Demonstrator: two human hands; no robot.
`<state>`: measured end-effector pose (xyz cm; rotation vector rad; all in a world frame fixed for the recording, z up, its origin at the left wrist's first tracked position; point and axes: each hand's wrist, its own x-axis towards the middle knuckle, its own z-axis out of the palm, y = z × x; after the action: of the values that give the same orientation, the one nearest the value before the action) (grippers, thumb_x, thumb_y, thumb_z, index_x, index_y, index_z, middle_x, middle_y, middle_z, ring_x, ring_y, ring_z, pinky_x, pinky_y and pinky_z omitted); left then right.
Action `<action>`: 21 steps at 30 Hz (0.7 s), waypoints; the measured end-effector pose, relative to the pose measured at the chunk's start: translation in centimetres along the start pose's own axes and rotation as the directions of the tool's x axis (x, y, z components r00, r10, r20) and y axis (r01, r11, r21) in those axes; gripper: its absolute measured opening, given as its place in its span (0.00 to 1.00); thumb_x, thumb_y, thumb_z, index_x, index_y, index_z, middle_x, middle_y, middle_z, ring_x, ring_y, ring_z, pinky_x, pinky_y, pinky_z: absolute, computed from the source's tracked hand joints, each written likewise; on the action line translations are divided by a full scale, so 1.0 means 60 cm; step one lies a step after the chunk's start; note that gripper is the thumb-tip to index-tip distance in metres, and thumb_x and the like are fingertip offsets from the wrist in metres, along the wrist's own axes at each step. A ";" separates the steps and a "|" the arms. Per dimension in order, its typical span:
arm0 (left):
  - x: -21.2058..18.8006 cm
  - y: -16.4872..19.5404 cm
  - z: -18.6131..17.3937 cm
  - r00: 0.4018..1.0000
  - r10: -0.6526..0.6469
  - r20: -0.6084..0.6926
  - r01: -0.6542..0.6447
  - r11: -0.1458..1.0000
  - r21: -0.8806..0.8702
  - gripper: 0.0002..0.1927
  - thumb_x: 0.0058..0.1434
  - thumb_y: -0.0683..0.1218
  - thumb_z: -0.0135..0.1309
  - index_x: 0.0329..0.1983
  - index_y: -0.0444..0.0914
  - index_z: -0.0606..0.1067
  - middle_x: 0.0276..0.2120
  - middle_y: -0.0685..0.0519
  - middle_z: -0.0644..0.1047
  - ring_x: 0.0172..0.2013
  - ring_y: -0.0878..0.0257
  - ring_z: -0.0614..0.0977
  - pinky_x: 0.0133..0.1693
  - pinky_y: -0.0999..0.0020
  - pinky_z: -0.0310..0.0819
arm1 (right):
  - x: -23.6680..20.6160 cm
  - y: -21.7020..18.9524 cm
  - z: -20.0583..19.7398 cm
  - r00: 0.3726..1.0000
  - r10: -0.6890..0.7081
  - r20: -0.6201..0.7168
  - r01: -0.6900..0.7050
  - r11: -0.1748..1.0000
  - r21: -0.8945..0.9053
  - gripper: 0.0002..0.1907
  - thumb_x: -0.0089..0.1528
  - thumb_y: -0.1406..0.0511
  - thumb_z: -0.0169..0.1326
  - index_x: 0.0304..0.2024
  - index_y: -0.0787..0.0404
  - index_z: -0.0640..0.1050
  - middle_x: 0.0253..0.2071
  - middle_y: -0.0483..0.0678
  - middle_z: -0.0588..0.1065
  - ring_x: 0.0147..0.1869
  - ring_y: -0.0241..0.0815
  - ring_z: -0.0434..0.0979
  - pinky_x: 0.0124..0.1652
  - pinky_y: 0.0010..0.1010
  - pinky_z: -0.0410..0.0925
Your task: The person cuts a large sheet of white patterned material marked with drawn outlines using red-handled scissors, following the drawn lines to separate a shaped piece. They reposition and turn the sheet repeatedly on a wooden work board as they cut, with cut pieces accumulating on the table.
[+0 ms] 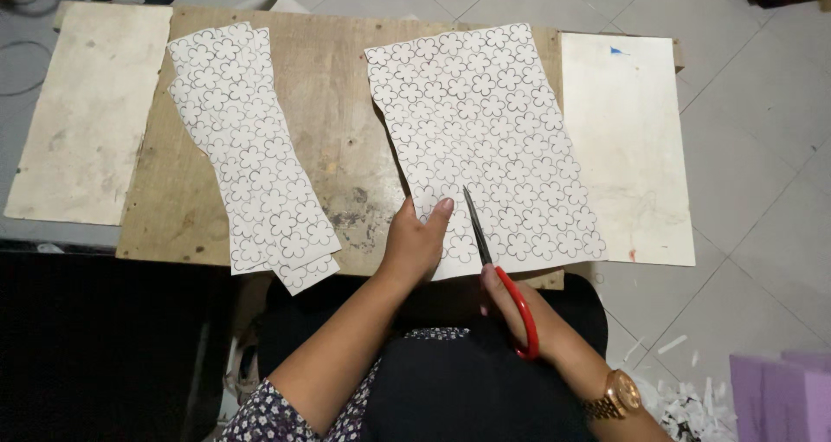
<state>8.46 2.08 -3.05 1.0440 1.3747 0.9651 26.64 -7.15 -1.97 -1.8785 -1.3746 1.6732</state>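
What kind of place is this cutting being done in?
Probably a home craft corner on the floor: a low wooden board set over pale floor tiles, flower-printed paper sheets, red-handled scissors in the right hand, and paper scraps.

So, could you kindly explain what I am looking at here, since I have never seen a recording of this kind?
This is one picture from a camera worn on a person's head, looking down at their own two bare hands; there is no machine. They sit at a low wooden board set over a tiled floor. The left hand presses flat on a sheet of flower-patterned paper. The right hand, with a gold watch on its wrist, holds red-handled scissors whose blades lie on that sheet. Further left lie cut strips of the same paper. Pale boards lie at either end, and paper scraps lie on the floor.
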 end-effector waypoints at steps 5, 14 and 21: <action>-0.003 0.004 0.000 1.000 0.025 -0.008 -0.025 0.997 -0.070 0.19 0.66 0.49 0.55 0.53 0.32 0.74 0.44 0.47 0.83 0.44 0.62 0.84 0.47 0.67 0.78 | 0.004 -0.026 0.005 0.999 -0.027 -0.024 0.027 0.999 -0.022 0.40 0.65 0.37 0.29 0.28 0.63 0.74 0.24 0.49 0.71 0.32 0.42 0.69 0.38 0.31 0.67; -0.004 0.004 0.002 0.999 0.026 0.029 -0.023 0.994 -0.108 0.17 0.67 0.48 0.53 0.53 0.31 0.74 0.44 0.47 0.84 0.44 0.63 0.84 0.47 0.68 0.78 | 0.005 -0.021 0.007 0.997 -0.042 -0.072 0.035 0.994 -0.103 0.44 0.64 0.35 0.28 0.27 0.66 0.75 0.24 0.51 0.72 0.31 0.43 0.71 0.38 0.33 0.68; -0.001 -0.002 0.004 0.998 0.063 0.018 -0.060 0.987 -0.146 0.17 0.67 0.47 0.54 0.54 0.31 0.74 0.45 0.47 0.83 0.45 0.63 0.83 0.47 0.68 0.77 | 0.010 -0.013 0.014 0.995 -0.010 -0.103 -0.005 0.989 -0.147 0.44 0.65 0.37 0.28 0.27 0.66 0.77 0.23 0.51 0.74 0.32 0.45 0.74 0.39 0.35 0.70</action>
<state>8.71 1.98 -3.16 0.9889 1.2398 1.0796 25.46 -6.61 -2.06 -2.0115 -1.4936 1.4860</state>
